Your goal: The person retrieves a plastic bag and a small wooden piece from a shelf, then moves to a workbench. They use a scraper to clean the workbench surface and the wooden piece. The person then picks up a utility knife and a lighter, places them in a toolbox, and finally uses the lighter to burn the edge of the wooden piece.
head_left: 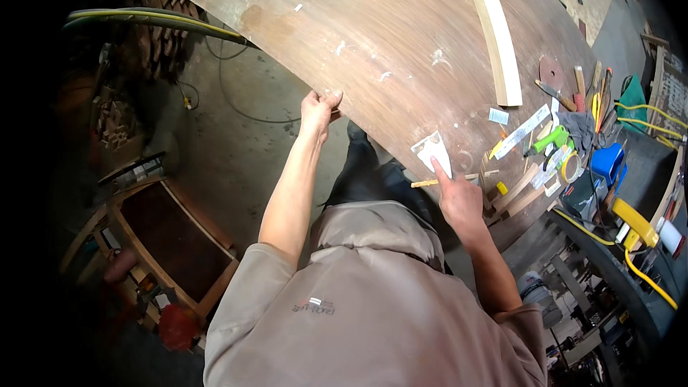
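Observation:
A large brown wooden board (387, 36) lies across a workbench, stained with pale smears. My left hand (318, 111) grips the board's near edge, thumb on top. My right hand (459, 197) presses a flat metal scraper blade (432, 150) against the board's surface near its lower edge, index finger stretched along the blade. A small wooden stick (424, 183) lies just left of my right hand.
A long pale wooden strip (498, 36) lies on the board at the right. Several hand tools, a tape roll (571, 167), a blue container (608, 163) and yellow hoses (648, 111) crowd the right end. A wooden frame (172, 244) stands on the concrete floor at left.

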`<state>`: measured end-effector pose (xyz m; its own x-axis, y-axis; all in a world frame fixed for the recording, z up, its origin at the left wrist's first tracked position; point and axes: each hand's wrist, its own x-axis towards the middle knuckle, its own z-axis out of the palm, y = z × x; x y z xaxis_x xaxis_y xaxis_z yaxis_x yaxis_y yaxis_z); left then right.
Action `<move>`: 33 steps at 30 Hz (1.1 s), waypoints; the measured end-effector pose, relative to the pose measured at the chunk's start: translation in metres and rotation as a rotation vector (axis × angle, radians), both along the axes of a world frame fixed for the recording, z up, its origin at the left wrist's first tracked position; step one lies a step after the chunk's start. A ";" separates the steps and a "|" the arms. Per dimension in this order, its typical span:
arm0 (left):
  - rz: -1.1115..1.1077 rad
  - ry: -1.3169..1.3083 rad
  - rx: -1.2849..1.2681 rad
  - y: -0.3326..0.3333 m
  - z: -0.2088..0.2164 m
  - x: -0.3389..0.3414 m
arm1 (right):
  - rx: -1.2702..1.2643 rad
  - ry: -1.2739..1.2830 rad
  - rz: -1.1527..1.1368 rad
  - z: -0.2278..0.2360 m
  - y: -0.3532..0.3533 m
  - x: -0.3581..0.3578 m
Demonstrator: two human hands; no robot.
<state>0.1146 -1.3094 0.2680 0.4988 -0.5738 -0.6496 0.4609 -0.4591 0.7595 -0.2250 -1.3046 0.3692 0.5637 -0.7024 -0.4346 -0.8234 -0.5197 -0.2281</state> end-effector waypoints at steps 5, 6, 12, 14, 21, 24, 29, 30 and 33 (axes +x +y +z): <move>-0.105 0.046 0.062 -0.005 0.017 0.003 | -0.026 -0.008 0.065 -0.018 -0.062 0.085; -0.107 0.055 0.048 -0.006 0.016 0.003 | -0.048 -0.044 0.068 -0.032 -0.089 0.118; -0.109 0.091 0.042 -0.002 0.004 0.009 | -0.090 0.002 0.205 -0.010 -0.105 0.113; -0.122 0.073 0.046 0.000 0.003 0.009 | 0.000 0.231 0.182 0.015 -0.091 0.094; -0.134 0.114 0.026 -0.005 0.010 0.011 | -0.106 0.024 0.314 -0.014 -0.138 0.175; -0.103 0.178 -0.028 0.001 0.007 0.013 | -0.032 0.156 0.311 0.008 -0.119 0.150; -0.150 0.161 -0.014 -0.005 0.010 0.015 | -0.103 -0.047 0.345 -0.018 -0.140 0.215; -0.156 0.160 -0.024 -0.005 0.012 0.014 | -0.189 -0.144 0.363 -0.038 -0.150 0.247; -0.145 0.184 -0.029 -0.006 0.012 0.016 | -0.115 -0.116 0.311 -0.026 -0.163 0.290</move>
